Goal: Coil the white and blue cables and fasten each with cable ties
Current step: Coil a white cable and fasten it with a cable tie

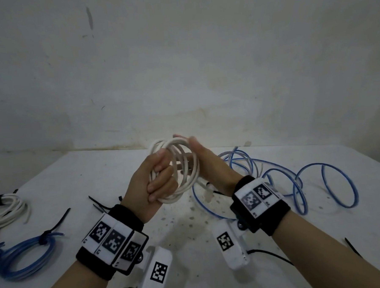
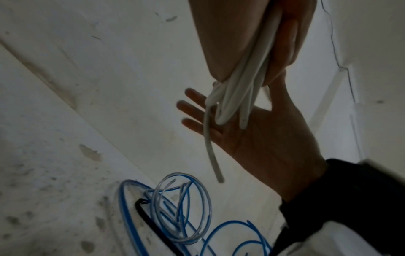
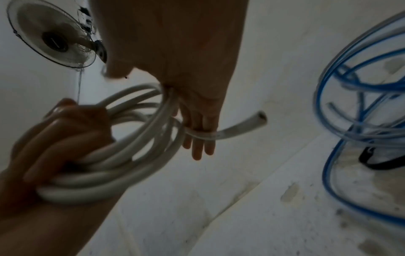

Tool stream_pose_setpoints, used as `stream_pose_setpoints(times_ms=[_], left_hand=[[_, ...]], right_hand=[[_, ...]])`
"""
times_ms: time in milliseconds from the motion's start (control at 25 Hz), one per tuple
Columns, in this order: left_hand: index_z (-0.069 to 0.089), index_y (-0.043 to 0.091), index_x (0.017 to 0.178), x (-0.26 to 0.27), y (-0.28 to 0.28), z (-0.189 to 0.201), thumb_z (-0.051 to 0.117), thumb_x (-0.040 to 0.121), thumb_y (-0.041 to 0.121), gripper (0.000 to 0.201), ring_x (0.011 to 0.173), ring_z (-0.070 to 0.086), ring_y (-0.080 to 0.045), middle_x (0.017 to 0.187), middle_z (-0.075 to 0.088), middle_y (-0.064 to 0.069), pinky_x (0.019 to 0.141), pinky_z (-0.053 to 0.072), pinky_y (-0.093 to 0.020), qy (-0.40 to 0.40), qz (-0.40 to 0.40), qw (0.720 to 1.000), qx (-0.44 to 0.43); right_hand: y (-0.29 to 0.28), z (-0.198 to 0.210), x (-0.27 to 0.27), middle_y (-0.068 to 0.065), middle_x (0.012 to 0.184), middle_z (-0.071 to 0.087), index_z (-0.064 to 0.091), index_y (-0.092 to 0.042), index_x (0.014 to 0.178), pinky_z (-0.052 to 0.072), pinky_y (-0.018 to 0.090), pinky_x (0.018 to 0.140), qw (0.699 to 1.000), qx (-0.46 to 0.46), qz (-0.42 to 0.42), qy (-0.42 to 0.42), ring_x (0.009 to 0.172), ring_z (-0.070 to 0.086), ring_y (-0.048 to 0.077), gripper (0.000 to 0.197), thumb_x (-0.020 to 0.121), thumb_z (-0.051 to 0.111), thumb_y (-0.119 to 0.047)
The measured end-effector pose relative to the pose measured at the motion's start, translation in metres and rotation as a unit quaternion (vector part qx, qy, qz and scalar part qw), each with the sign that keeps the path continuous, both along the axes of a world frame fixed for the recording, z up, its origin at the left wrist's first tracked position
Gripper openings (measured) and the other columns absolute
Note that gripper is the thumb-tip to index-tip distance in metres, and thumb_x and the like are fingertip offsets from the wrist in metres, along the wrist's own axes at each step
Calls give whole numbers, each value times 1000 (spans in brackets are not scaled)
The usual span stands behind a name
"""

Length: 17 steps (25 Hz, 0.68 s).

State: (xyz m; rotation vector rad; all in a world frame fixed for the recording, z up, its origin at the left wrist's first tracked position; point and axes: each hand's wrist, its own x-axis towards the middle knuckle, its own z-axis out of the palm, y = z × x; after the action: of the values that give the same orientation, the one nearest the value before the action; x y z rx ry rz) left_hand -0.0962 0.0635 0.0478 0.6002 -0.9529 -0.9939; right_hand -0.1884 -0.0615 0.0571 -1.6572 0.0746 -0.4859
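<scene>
The left hand (image 1: 152, 185) is closed round one side of the white coil (image 1: 181, 166), fingers curled over the gathered turns, and holds it in the air above the table (image 1: 188, 221). The right hand (image 1: 210, 164) is flat and open against the far side of the coil, fingers straight; a free white end (image 3: 258, 119) pokes out past them, pressed rather than gripped.

The white cable looks like springy tubing, light but stiff enough to want to unwind, so the turns probably need a firm grip across all of them at one point, as the left hand has them. The loose end is likely best tucked in beside that grip, where a tie can pin it.

Counting from the coil: right of it lies one loose blue cable (image 1: 296, 182), sprawled in open loops on the table. Well left of it are two finished bundles, one white bundle (image 1: 7, 210) and one blue bundle (image 1: 25, 251), each with a black tie. Between these and the coil at least two spare ties (image 1: 61, 221) lie loose; another black strip (image 1: 353, 246) shows at the right edge. The exact tally of ties cannot be told.
</scene>
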Motion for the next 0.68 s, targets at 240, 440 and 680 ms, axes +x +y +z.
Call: stream_pose_setpoints(times_ms=[240, 440, 680], left_hand=[[41, 21, 46, -2, 2, -1, 36, 92, 23, 46, 25, 26, -4, 28, 32, 10, 36, 26, -17, -25, 92, 994, 45], [48, 9, 60, 9, 4, -11, 45, 93, 8, 32, 44, 56, -12, 48, 49, -2, 68, 52, -41, -201, 281, 919, 192], [54, 12, 66, 0, -5, -6, 55, 90, 20, 25, 34, 35, -5, 47, 41, 6, 37, 35, -19, -271, 381, 863, 191]], right_hand=[[12, -7, 14, 8, 79, 62, 55, 1, 102, 52, 21, 59, 988, -92, -116, -38, 62, 62, 10, 16, 87, 57, -4], [16, -9, 13, 2, 65, 48, 40, -11, 96, 44, 28, 56, 922, -331, -191, 63, 54, 53, 13, 17, 85, 49, -4], [20, -15, 25, 7, 79, 50, 27, -10, 115, 34, 31, 55, 736, -630, -215, 122, 64, 49, 30, 25, 92, 36, -4]])
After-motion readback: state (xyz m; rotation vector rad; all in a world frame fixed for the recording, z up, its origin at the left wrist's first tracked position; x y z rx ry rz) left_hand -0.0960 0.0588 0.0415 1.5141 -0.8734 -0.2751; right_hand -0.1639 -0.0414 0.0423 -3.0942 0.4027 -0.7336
